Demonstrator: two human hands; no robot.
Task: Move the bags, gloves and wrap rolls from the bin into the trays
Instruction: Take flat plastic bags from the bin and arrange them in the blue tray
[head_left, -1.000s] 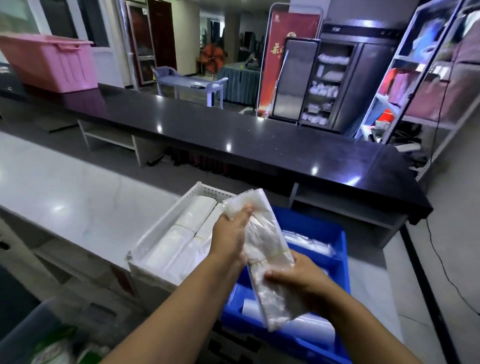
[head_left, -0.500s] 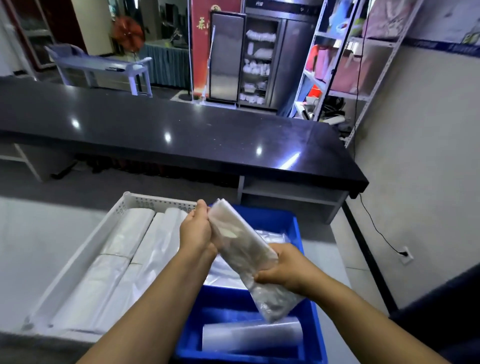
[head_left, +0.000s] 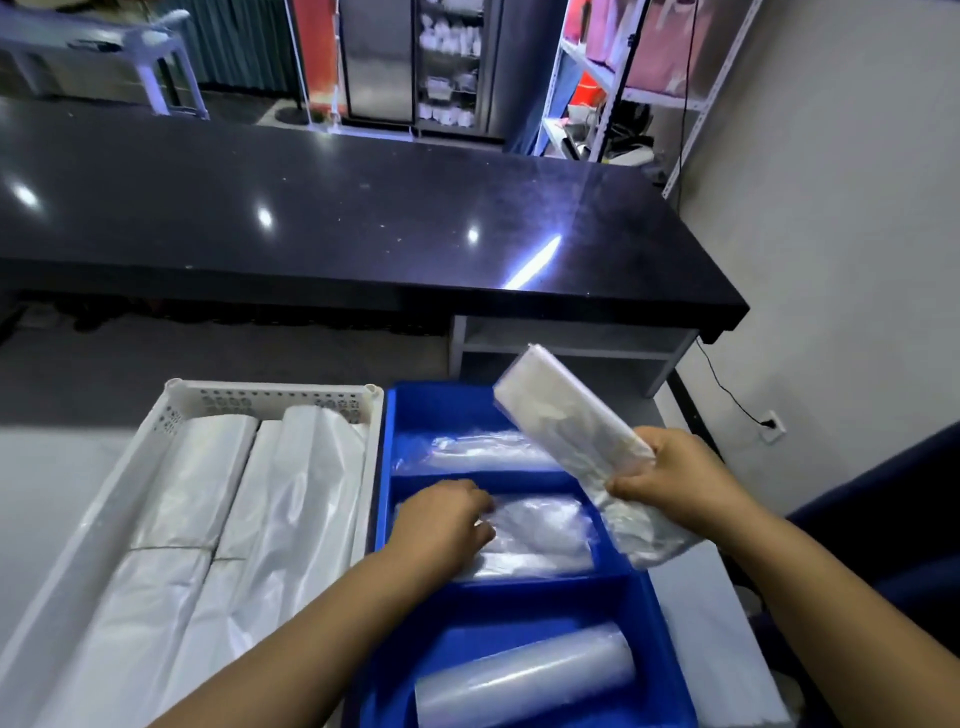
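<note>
My right hand (head_left: 670, 478) grips a clear pack of plastic gloves (head_left: 566, 421), holding it tilted above the right edge of the blue divided tray (head_left: 387, 457). My left hand (head_left: 447, 519) rests in the tray's middle compartment, its fingers on a clear plastic pack (head_left: 540, 535) lying there; whether it grips the pack I cannot tell. The far compartment holds another clear pack (head_left: 483, 452). In the near compartment lies a wrap roll (head_left: 524, 680). Left of the blue tray, a white perforated tray (head_left: 270, 400) holds folded white bags (head_left: 208, 519).
Both trays sit on a white counter (head_left: 47, 483). A long black counter (head_left: 363, 218) runs across behind them. A white wall with a socket (head_left: 774, 423) is at the right, and shelving (head_left: 623, 78) stands at the back.
My left hand let go of the glove pack and dropped into the blue tray's middle compartment. My right hand carried the pack to the right. The view tilted down.
</note>
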